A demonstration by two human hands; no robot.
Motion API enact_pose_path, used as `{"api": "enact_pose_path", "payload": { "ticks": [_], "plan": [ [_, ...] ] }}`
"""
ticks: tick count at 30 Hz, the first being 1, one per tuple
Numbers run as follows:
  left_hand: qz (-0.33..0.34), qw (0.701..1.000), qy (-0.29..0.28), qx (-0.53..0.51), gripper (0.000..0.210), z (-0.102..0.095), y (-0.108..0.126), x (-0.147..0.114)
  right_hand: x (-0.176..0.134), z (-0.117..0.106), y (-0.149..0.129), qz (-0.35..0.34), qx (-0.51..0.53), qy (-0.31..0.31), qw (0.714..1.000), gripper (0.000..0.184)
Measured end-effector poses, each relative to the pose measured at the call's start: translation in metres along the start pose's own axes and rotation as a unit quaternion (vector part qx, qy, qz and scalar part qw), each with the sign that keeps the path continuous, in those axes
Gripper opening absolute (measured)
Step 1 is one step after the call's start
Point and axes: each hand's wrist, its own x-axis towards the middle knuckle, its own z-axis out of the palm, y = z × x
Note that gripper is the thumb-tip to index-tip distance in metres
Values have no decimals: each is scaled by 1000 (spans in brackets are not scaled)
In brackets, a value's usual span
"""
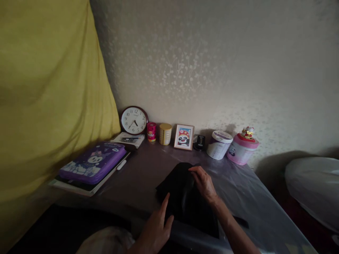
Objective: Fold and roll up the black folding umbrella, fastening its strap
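Note:
A dark black piece of fabric [176, 180] lies bunched on the near part of the table, its folds hard to make out in the low light. At its upper right edge my right hand [203, 183] is closed, thumb and fingertips pinching the fabric. On the near left side, my left hand [159, 224] rests against the fabric with the index finger stretched out and the thumb apart. Its other fingers are partly hidden. Whether the fabric is a bag or a garment I cannot tell.
Along the wall stand a round clock [134, 120], a red can [151, 132], a yellow-lidded tin [165, 134], a panda picture frame [184, 137], a small black device [200, 143] and two tubs [219, 145]. A purple case [92, 162] lies on books at left.

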Motion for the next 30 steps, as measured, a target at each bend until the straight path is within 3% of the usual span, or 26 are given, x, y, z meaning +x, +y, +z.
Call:
{"api": "enact_pose_path", "payload": {
  "ticks": [3,12,18,25,30],
  "plan": [
    [41,999,3,33,62,3,-5,2,13,20,-4,-21,-4,-10,1000,22],
    [47,995,3,93,64,2,-3,1,20,60,-6,-15,-94,-64,993,24],
    [85,993,39,79,72,5,-2,-3,21,66,-7,-31,-136,-93,986,25],
    [91,975,-11,205,62,2,3,-1,23,66,-7,-45,-158,-119,979,23],
    [86,970,-4,226,59,4,0,1,23,65,-7,-70,-131,-118,982,23]
  ]
}}
